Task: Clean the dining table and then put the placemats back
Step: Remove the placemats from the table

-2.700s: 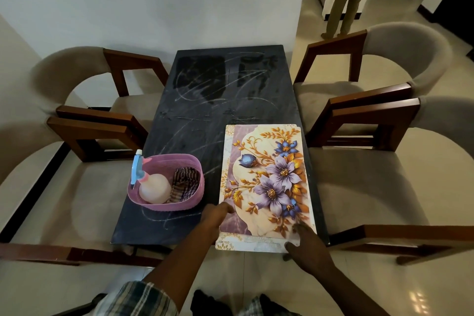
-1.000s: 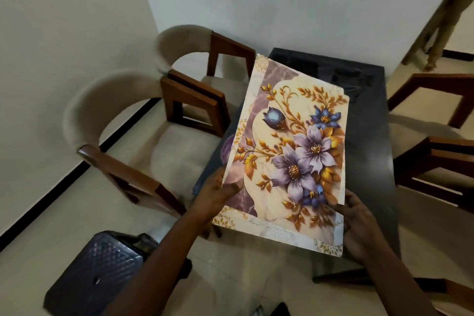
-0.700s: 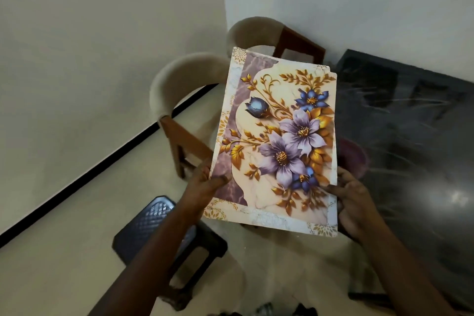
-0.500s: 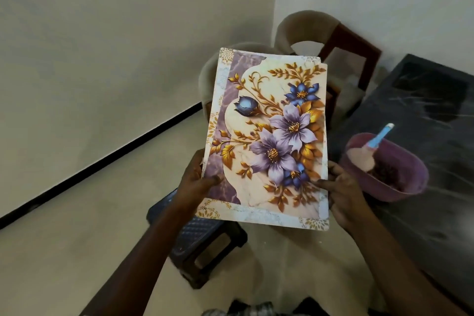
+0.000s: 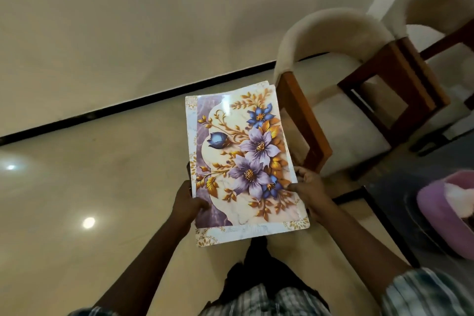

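**Clerk:** Item one, placemats (image 5: 246, 161). Location?

**Checker:** Off the dining table (image 5: 392, 195). They are held in the air over the floor (image 5: 102, 187), left of the table's near corner and just left of the nearer chair (image 5: 333, 33). A few seconds back they lay flat on the table's near right part, beside the pink basket (image 5: 436, 226). Since then they have been lifted and swung left, clear of the top.

**Clerk:** Held how?

**Checker:** The left hand (image 5: 187, 204) is clamped on the left long edge, thumb on the printed face, fingers underneath. The right hand (image 5: 311, 187) does the same on the right long edge (its lower fingers are hidden by the mats). Both grip the stack.

**Clerk:** Stack?

**Checker:** More than one sheet. A second edge peeps out at the far right corner and along the near end. The count cannot be read.

**Clerk:** Bearing on the task?

**Checker:** Judged: the top is being cleared for wiping. Cleaning has not begun. The basket sits on the table at right, its contents too blurred to list. The mats will need somewhere to wait.

**Clerk:** Orientation?

**Checker:** Printed face up, toward the wearer. The long axis runs near to far, with the far end leaning a little left. A short edge is nearest the body. The flower spray climbs near to far, so the design's top points away.
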The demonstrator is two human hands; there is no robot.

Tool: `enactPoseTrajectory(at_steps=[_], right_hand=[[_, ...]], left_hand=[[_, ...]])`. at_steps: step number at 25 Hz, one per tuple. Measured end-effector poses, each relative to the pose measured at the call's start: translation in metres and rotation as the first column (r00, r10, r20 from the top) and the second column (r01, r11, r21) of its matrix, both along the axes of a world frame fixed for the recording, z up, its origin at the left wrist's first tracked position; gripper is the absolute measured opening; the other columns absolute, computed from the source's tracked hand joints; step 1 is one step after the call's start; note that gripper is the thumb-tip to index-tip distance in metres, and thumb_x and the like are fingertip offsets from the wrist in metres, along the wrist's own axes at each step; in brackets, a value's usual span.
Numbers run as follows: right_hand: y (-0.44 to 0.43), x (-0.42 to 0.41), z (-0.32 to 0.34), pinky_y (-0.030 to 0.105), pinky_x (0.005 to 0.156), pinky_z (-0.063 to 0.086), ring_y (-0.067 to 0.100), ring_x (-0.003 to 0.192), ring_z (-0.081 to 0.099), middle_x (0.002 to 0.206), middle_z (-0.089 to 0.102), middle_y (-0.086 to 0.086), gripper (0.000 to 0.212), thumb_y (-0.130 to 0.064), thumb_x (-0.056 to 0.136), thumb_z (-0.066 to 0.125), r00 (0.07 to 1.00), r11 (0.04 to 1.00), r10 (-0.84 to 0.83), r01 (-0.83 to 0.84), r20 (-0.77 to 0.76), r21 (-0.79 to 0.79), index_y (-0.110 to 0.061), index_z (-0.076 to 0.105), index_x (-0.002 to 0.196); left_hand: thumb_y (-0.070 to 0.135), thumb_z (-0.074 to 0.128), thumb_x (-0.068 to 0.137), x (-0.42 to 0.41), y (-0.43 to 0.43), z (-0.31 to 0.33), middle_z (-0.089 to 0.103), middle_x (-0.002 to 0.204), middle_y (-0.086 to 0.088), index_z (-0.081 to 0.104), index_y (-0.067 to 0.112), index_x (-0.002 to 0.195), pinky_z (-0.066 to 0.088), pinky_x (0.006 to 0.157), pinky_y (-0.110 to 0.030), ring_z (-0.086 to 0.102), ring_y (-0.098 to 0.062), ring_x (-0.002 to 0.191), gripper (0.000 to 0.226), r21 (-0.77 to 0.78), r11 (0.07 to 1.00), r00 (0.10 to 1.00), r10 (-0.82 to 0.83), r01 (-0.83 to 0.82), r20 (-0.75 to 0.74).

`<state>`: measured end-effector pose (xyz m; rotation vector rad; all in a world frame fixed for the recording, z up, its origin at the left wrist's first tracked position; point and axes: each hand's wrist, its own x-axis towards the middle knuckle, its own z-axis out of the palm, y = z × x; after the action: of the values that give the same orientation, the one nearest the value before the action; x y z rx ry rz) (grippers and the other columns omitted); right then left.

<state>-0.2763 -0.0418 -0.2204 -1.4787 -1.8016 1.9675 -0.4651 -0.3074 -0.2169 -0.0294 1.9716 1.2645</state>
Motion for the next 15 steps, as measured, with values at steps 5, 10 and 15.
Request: enactPoseTrajectory(at_steps=[5,10,15], right_hand=[[0.010,-0.041,-0.062,0.036,0.074,0.061,0.028,0.088,0.073,0.109,0.077,0.016,0.041,0.016,0.080,0.073,0.974,0.993,0.121,-0.119,0.193,-0.021,-0.002,0.073,0.117],[0.019,-0.072,-0.120,0.032,0.068,0.060,0.023,0.077,0.072,0.093,0.078,0.008,0.035,0.012,0.074,0.078,0.926,0.980,0.190,-0.197,0.327,-0.011,-0.013,0.078,0.098],[0.021,-0.092,-0.168,0.039,0.074,0.063,0.030,0.084,0.074,0.087,0.078,0.003,0.035,0.007,0.071,0.075,0.881,0.971,0.226,-0.239,0.416,-0.021,-0.018,0.081,0.095]], left_hand=[[-0.007,0.073,0.057,-0.005,-0.003,-0.048,0.078,0.091,-0.001,0.068,0.018,0.094,0.058,0.072,-0.034,0.073,-0.027,0.091,0.045,-0.123,0.991,0.993,0.063,-0.051,0.098],[0.002,0.071,0.051,-0.018,0.008,-0.100,0.072,0.093,-0.005,0.064,0.011,0.103,0.057,0.068,-0.033,0.068,-0.029,0.088,0.053,-0.224,0.965,0.974,0.172,-0.136,0.149],[-0.019,0.064,0.075,-0.025,0.014,-0.142,0.074,0.099,-0.014,0.069,0.004,0.111,0.054,0.062,-0.028,0.068,-0.032,0.088,0.043,-0.299,0.923,0.916,0.319,-0.242,0.243]])
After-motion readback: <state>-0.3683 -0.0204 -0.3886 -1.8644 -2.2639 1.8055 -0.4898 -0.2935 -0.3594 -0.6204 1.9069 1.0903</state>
